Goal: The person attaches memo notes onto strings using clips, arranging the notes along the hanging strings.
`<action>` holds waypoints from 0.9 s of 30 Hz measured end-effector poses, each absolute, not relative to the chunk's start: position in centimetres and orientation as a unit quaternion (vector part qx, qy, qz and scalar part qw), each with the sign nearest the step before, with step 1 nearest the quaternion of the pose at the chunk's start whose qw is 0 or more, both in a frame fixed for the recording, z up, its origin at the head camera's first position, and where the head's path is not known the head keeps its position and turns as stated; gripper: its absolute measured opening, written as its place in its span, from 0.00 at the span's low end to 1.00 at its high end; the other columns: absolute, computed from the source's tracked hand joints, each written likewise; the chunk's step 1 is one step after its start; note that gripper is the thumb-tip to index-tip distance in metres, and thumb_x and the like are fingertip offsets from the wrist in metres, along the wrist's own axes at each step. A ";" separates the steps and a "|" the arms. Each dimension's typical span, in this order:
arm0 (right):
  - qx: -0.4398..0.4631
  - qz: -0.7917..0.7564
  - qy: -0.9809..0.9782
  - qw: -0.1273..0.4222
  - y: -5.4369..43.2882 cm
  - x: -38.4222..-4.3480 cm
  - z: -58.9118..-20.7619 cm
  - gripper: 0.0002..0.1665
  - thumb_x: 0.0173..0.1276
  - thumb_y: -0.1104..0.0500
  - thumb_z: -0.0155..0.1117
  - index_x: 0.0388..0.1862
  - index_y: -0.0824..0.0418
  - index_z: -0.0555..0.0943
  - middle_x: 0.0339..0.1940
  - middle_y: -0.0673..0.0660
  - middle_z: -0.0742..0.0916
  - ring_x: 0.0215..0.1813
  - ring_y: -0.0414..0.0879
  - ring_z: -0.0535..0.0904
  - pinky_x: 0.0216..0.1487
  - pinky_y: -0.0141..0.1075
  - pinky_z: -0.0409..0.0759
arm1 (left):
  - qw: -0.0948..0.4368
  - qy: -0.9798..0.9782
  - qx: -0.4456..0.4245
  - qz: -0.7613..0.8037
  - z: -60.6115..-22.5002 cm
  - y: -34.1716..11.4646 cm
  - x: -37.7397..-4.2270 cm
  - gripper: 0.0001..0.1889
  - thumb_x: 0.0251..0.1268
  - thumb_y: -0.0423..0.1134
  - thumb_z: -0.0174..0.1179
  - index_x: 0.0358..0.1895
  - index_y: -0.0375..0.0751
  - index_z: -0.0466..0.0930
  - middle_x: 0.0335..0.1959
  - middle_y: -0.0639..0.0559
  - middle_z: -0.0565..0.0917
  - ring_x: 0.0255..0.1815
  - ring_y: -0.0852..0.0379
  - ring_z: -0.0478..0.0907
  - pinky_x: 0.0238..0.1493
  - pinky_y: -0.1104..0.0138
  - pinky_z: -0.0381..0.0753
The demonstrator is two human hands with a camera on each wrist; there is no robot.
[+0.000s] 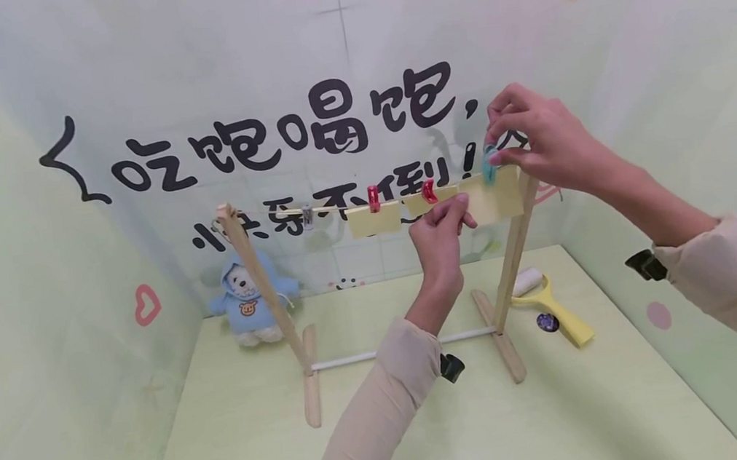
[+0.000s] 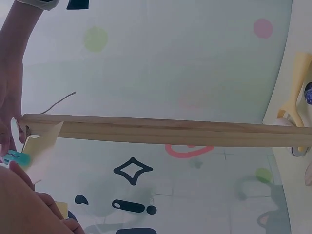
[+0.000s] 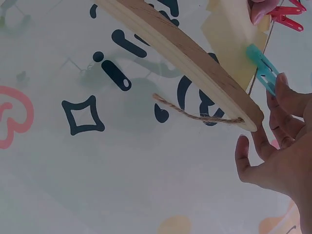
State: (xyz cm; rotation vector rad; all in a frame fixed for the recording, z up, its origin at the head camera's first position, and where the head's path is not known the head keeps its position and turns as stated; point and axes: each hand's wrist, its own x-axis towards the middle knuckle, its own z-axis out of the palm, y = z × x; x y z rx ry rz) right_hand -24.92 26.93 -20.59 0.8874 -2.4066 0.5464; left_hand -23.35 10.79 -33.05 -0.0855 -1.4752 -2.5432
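Note:
My right hand [image 1: 547, 134] pinches a teal clothespin [image 1: 488, 165] at the right end of a thin twine line. Its jaws sit over the top edge of a pale yellow paper note [image 1: 500, 202], as the right wrist view also shows with the clothespin [image 3: 262, 66] across the twine. My left hand [image 1: 437, 246] pinches that note near its left edge. Two other yellow notes hang to the left: one note [image 1: 374, 221] under a red clothespin [image 1: 374, 199], the other partly behind my left hand under a second red clothespin [image 1: 429, 192].
A wooden frame with a left post [image 1: 264, 286] and right post [image 1: 514, 261] carries the line. A grey clothespin [image 1: 306, 216] sits on its left part. A blue-hooded plush toy [image 1: 254, 313] stands behind; a yellow-handled lint roller [image 1: 563, 315] and a dark round object [image 1: 548, 322] lie right.

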 end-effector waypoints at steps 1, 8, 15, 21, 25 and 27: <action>0.327 0.200 -0.888 0.256 26.9 -24.9 -20.6 0.10 0.63 0.74 0.82 0.41 0.71 0.89 0.55 0.64 0.81 0.54 0.63 0.82 0.53 0.49 0.73 | 0.100 -0.501 -0.029 -0.859 -33.0 10.9 -23.3 0.10 0.73 0.36 0.73 0.39 0.29 0.92 0.14 0.60 0.80 0.27 0.64 0.74 0.38 0.70 0.70; 0.321 0.190 -0.896 0.243 27.2 -24.2 -20.6 0.13 0.60 0.73 0.84 0.43 0.71 0.90 0.53 0.65 0.79 0.52 0.63 0.79 0.51 0.52 0.74 | 0.089 -0.503 -0.021 -0.859 -32.9 11.4 -23.0 0.10 0.76 0.37 0.72 0.43 0.29 0.92 0.16 0.60 0.81 0.30 0.63 0.75 0.41 0.70 0.69; 0.290 0.214 -0.909 0.210 27.5 -23.9 -20.6 0.20 0.65 0.68 0.83 0.55 0.70 0.90 0.60 0.65 0.78 0.56 0.59 0.76 0.53 0.39 0.79 | 0.072 -0.495 -0.015 -0.866 -33.2 11.3 -23.1 0.10 0.76 0.35 0.71 0.49 0.30 0.92 0.20 0.60 0.83 0.28 0.66 0.80 0.41 0.74 0.76; 0.289 0.238 -0.895 0.242 28.2 -22.6 -21.2 0.30 0.63 0.70 0.84 0.65 0.66 0.87 0.65 0.64 0.80 0.53 0.51 0.77 0.45 0.17 0.71 | 0.071 -0.514 -0.030 -0.854 -35.4 10.2 -22.7 0.11 0.84 0.30 0.58 0.54 0.30 0.89 0.26 0.57 0.82 0.30 0.65 0.76 0.35 0.75 0.73; 0.309 0.233 -0.861 0.329 28.7 -20.7 -22.5 0.20 0.68 0.72 0.79 0.58 0.69 0.88 0.57 0.65 0.85 0.54 0.40 0.76 0.46 0.17 0.68 | 0.091 -0.577 -0.084 -0.807 -38.4 8.5 -21.8 0.13 0.87 0.29 0.51 0.54 0.28 0.86 0.30 0.48 0.86 0.31 0.62 0.78 0.37 0.74 0.78; 0.319 0.241 -0.839 0.368 28.9 -19.6 -23.5 0.08 0.77 0.68 0.72 0.50 0.71 0.89 0.48 0.64 0.88 0.51 0.32 0.76 0.47 0.17 0.68 | 0.108 -0.643 -0.120 -0.748 -40.3 7.1 -21.3 0.13 0.88 0.31 0.51 0.54 0.29 0.86 0.35 0.43 0.90 0.32 0.59 0.82 0.38 0.71 0.80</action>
